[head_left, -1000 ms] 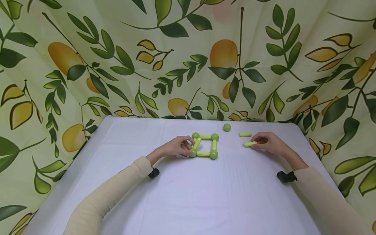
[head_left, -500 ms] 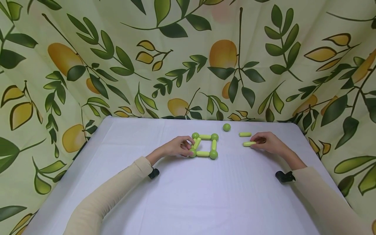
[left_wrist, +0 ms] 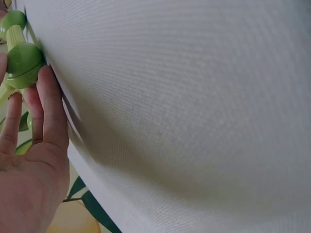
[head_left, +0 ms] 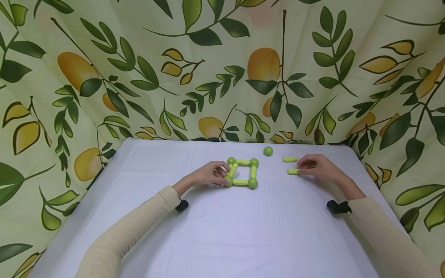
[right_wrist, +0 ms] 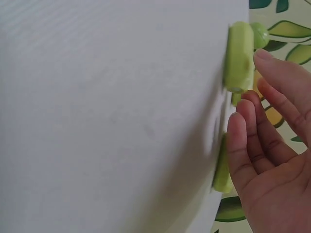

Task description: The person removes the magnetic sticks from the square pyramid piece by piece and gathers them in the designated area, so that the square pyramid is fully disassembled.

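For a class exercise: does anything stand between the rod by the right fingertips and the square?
Nothing visible: in the head view, only white cloth lies between the rod and the square. The loose ball sits farther back, off that line.

A high view and two close ones

From the person's head, one camera looks forward and down over the left hand (head_left: 208, 173) and right hand (head_left: 320, 168), far enough back to take in the white cloth-covered table (head_left: 222, 231) and, beyond the fingertips, the cream fabric curtain printed with leaves and fruit (head_left: 215, 77). The left-wrist camera, low and near, faces sideways-on along the fingers to a glossy green ball (left_wrist: 24, 63) at their tips; the head view shares it. The right-wrist camera, equally near, shares a short yellow-green rod (right_wrist: 239, 58) just past its fingertips.
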{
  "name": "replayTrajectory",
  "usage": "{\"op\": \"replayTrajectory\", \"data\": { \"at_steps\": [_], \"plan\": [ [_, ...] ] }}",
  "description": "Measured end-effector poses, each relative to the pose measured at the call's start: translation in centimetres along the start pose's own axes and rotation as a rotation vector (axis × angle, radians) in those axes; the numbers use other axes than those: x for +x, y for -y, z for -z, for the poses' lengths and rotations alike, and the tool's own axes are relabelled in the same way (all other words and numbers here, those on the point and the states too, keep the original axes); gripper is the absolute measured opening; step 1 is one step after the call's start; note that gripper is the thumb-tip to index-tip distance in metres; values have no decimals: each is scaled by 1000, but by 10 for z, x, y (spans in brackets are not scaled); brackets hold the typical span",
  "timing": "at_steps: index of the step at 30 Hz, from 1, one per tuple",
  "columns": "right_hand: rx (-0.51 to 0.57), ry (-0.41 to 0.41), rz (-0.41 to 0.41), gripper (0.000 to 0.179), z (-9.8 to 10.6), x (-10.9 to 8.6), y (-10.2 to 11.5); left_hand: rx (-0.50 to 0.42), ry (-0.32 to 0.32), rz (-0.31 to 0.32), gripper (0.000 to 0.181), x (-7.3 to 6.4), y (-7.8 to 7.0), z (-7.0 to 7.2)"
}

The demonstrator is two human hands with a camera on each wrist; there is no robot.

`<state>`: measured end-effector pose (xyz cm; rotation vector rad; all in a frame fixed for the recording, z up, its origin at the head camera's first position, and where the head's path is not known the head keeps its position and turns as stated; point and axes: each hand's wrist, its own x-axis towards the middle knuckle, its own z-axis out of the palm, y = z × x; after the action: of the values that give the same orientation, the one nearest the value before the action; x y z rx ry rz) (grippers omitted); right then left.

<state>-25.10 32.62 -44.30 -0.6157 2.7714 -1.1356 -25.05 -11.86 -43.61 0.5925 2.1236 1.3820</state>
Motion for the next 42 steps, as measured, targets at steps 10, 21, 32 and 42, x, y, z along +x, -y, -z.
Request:
{"op": "replayTrajectory", "data": {
  "at_steps": [10,21,32,42],
  "plan": [
    [50,-26,-2,28,1,12,14,34,-4,-18,28,-4,1,1],
    [202,-26,16,35,-20,36,39,70,-2,-60,22,-1,4,1],
    [229,33,100,25,-46,54,61,92,-16,-61,20,-4,3,2],
    [320,91,172,23,-67,73,87,100,-16,-66,20,-4,3,2]
  ]
}}
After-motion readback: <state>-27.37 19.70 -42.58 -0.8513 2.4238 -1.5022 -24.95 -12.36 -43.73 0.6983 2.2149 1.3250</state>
